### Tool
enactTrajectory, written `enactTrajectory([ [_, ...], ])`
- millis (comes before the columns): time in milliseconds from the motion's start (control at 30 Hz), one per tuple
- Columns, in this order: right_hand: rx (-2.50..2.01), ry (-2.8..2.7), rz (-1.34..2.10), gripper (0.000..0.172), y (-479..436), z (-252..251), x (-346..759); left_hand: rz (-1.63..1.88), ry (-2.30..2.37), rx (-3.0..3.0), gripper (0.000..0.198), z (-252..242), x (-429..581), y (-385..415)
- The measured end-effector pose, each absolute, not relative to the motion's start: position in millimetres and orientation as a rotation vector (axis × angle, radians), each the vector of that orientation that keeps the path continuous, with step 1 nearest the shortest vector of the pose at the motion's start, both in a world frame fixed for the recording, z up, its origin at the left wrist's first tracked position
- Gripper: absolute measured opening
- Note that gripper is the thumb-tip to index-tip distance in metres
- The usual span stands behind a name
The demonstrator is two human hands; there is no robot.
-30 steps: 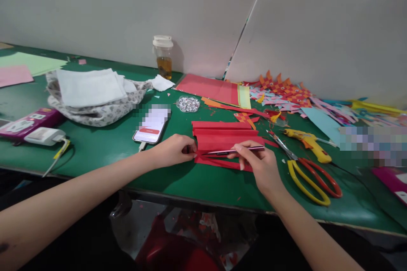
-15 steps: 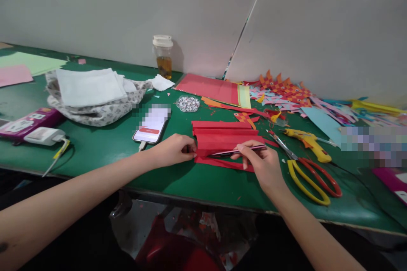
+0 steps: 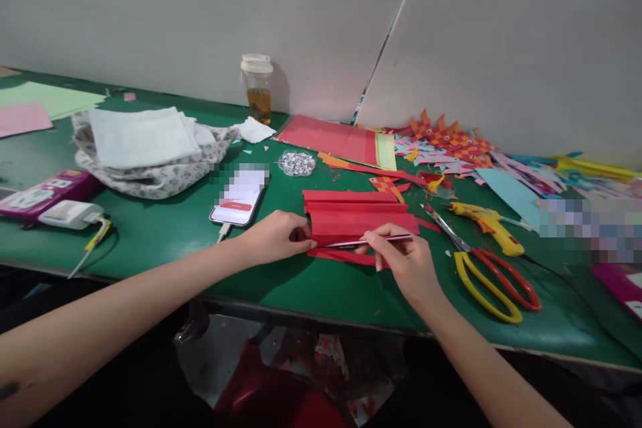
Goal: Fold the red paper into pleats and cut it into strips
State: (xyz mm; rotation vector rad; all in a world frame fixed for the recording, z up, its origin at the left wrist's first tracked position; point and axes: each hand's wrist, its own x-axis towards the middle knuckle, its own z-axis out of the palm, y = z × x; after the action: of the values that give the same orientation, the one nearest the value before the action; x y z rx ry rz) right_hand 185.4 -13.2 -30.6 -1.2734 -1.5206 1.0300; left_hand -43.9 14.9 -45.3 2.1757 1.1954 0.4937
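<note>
Creased red paper lies on the green table in front of me, with a narrow strip partly parted along its near edge. My left hand is closed, thumb and fingers pinching the paper's near left corner. In my right hand is a slim pink craft knife, held like a pen. It lies almost flat along the near fold, its dark tip pointing left towards my left fingertips. The paper partly hides the tip.
Right of the paper lie scissors and a yellow glue gun. A phone on a cable is at left. Farther back stand a drink cup, a dish of googly eyes, a cloth bag and woven paper fish.
My right hand has drawn the knife a little to the left along the fold. My left fingertips have shifted slightly right on the paper's corner.
</note>
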Motion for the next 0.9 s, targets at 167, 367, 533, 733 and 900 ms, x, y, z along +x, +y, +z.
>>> enactTrajectory([
  [167, -1.265, -1.56, 1.009, 0.022, -14.7, -30.2, 186.0, 0.527, 1.249, 2.137, 0.014, -50.6, -41.9, 17.4],
  [367, -1.259, -1.589, 1.002, 0.022, -15.0, -31.5, 187.8, 0.534, 1.231, 2.103, 0.012, -52.1, -42.1, 17.4],
  [533, -1.252, -1.596, 1.011, 0.022, -14.5, -33.0, 188.1, 0.532, 1.255, 2.087, 0.015, -53.1, -42.4, 17.6],
  [733, -1.251, -1.632, 0.973, 0.023, -17.0, -32.5, 189.5, 0.532, 1.242, 2.036, 0.016, -53.8, -43.3, 18.9],
  [900, -1.221, -1.705, 0.886, 0.022, -21.7, -28.6, 188.2, 0.533, 1.237, 2.001, 0.015, -54.8, -44.1, 19.7],
])
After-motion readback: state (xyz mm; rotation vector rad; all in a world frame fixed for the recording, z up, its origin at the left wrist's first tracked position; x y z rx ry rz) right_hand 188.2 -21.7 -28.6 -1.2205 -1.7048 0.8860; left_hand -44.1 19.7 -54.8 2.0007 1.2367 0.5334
